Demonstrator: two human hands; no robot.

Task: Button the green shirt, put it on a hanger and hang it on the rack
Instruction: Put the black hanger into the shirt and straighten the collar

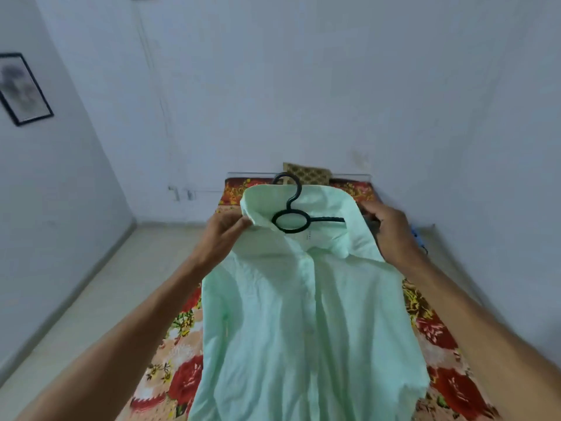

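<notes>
Two grips hold the pale green shirt (303, 329) between them, its length hanging down from them over the floral bed (440, 344): left grip (223, 235) pinches the soft collar (349, 238) edge, right grip (391, 229) curls round the opposite shoulder. The thin black hanger (291, 220) sits inside the collar, hook up, nearer the left grip.

The shirt (291, 314) is a plain, pale mint green. The hanger (291, 220) in its collar is black. Under the shirt, the bedspread (182, 378) carries big red roses with yellow and green sprigs on a peach and orange ground. Beyond the shirt's collar, a cushion (306, 171) shows a brown-and-gold lattice. Left of the shirt the floor (106, 284) is beige. Further left, a black frame (22, 89) holds a smudged grey picture on the whitish wall (303, 86).
</notes>
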